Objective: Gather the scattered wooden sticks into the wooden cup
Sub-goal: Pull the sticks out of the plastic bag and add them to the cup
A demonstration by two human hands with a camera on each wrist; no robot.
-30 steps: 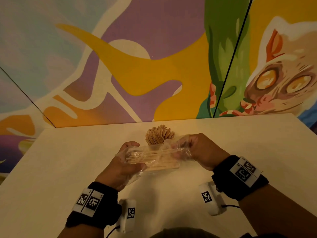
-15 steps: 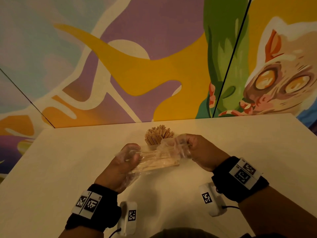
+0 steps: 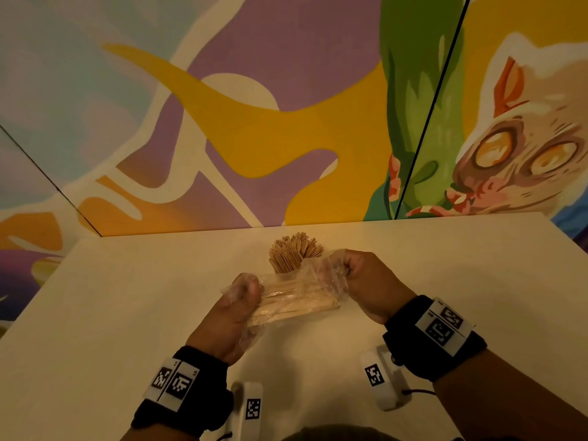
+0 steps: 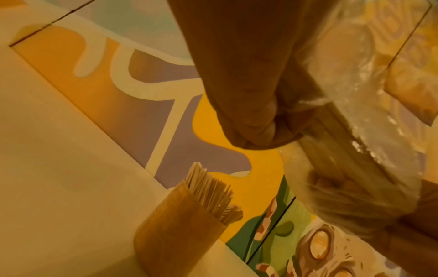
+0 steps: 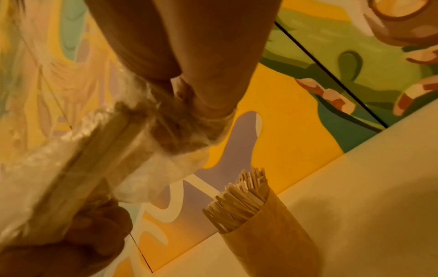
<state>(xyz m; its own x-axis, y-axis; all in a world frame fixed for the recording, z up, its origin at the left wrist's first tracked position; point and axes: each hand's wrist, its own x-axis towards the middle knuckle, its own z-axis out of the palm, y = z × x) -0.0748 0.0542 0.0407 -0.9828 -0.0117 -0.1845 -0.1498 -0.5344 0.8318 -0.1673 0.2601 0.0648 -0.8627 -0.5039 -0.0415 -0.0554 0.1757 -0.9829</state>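
Observation:
A clear plastic bag (image 3: 321, 278) with a bundle of wooden sticks (image 3: 296, 300) inside hangs between both hands above the table. My left hand (image 3: 235, 307) grips the bundle's left end through the plastic (image 4: 350, 189). My right hand (image 3: 359, 275) pinches the bag's right end (image 5: 170, 120) and holds it taut. Behind the hands stands the wooden cup (image 4: 175, 230), upright and packed with sticks (image 3: 294, 251). The right wrist view shows the cup (image 5: 267, 228) below and right of the bag.
The pale table (image 3: 127, 307) meets a painted wall (image 3: 254, 128) just behind the cup. White wrist cameras (image 3: 381, 380) hang under both black wristbands near the front edge.
The left hand has shifted its grip on the bundle's left end and the bundle now tilts down to the left. The right hand has pulled the bag's end slightly up and right.

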